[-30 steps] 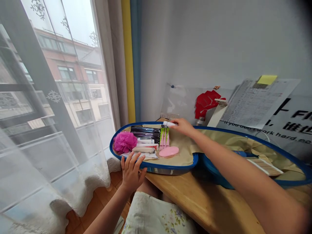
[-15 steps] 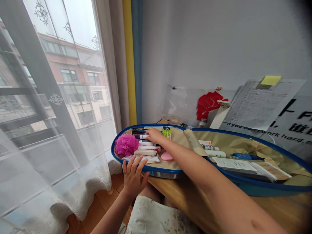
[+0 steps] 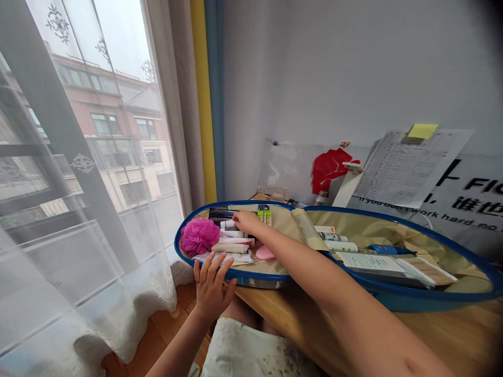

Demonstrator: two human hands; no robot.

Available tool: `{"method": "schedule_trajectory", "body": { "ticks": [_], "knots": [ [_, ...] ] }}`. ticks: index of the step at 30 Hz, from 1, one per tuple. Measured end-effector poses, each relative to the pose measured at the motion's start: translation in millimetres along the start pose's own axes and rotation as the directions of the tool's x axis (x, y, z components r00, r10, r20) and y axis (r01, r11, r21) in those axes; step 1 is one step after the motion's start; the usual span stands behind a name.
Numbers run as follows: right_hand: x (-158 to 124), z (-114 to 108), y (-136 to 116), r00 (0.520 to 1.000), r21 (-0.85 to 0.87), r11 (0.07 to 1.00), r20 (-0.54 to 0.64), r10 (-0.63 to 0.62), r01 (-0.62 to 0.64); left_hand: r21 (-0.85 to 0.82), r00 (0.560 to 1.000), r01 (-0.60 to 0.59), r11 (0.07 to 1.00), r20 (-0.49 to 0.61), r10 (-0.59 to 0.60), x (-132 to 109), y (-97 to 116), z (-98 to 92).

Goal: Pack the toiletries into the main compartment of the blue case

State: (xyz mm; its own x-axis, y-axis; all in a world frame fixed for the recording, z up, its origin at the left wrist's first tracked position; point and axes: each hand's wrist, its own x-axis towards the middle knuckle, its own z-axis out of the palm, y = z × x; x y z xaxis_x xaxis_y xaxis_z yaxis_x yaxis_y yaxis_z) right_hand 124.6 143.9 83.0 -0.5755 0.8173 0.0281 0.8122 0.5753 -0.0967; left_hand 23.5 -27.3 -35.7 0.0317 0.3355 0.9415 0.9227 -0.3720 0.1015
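Note:
My right hand [image 3: 247,222] reaches into the left half of an open blue-rimmed case [image 3: 293,272]. Its fingers are closed at the right end of a small white tube [image 3: 227,224], partly covered by the hand. Dark packages [image 3: 220,214] lie behind it, and a green-and-black pack [image 3: 265,214] is on its right. Below are a red-and-white tube [image 3: 245,242], a beige tube [image 3: 229,248] and a pink oval object [image 3: 264,253]. A magenta bath puff [image 3: 199,236] fills the left end. My left hand [image 3: 213,285] rests with spread fingers over the case's front rim.
The case stands on a wooden table [image 3: 271,309]. Its right half holds white tubes [image 3: 341,246], a blue item [image 3: 385,250], a flat white box [image 3: 369,263] and a pack of thin sticks [image 3: 436,273]. Sheer curtains [image 3: 129,262] hang at left; clipped papers [image 3: 412,167] stand behind.
The view has shifted slightly, so everything sits a little further left. Both hands keep nearly the same places at the case; my right hand stays by the white tube.

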Motion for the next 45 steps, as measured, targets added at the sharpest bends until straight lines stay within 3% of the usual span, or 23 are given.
{"method": "schedule_trajectory", "body": {
  "ticks": [9, 14, 18, 23, 27, 32, 36, 40, 45],
  "knots": [
    [-13, -9, 3, 0.998, 0.018, 0.998, 0.017, -0.065, 0.065, 0.002, 1.000, 0.004, 1.000, 0.003, -0.004, 1, 0, -0.5],
    [-32, -40, 30, 0.994, 0.078, 0.994, -0.081, -0.071, 0.077, 0.018, 1.000, -0.027, 0.999, 0.009, 0.027, 0, -2, -1.1],
    [-62, -74, 86, 0.988, 0.106, 0.993, -0.146, 0.057, -0.041, 0.009, 1.000, -0.007, 1.000, 0.016, 0.007, 1, -1, -1.5],
    [-116, -96, 185, 0.944, 0.057, 0.956, -0.150, 0.293, -0.288, 0.011, 1.000, -0.013, 1.000, 0.018, 0.013, 0, -1, -2.2],
    [-164, -86, 250, 0.902, -0.038, 0.902, -0.069, 0.426, -0.429, 0.037, 0.998, -0.048, 0.998, 0.035, 0.046, -1, -5, -1.8],
    [-207, -59, 289, 0.891, -0.130, 0.890, 0.072, 0.449, -0.438, 0.023, 0.999, -0.040, 0.999, 0.024, 0.040, -2, -6, 0.5],
    [-203, -44, 292, 0.900, -0.184, 0.898, 0.105, 0.423, -0.401, 0.012, 0.999, -0.041, 0.999, 0.023, 0.040, -1, -5, 0.2],
    [-169, -32, 283, 0.924, -0.204, 0.922, 0.131, 0.359, -0.330, 0.032, 0.998, -0.060, 0.998, 0.025, 0.059, 0, -5, -1.3],
    [-134, -22, 277, 0.912, -0.232, 0.920, 0.192, 0.362, -0.316, 0.034, 0.998, -0.057, 0.998, 0.029, 0.056, 0, -5, -0.8]
  ]
}}
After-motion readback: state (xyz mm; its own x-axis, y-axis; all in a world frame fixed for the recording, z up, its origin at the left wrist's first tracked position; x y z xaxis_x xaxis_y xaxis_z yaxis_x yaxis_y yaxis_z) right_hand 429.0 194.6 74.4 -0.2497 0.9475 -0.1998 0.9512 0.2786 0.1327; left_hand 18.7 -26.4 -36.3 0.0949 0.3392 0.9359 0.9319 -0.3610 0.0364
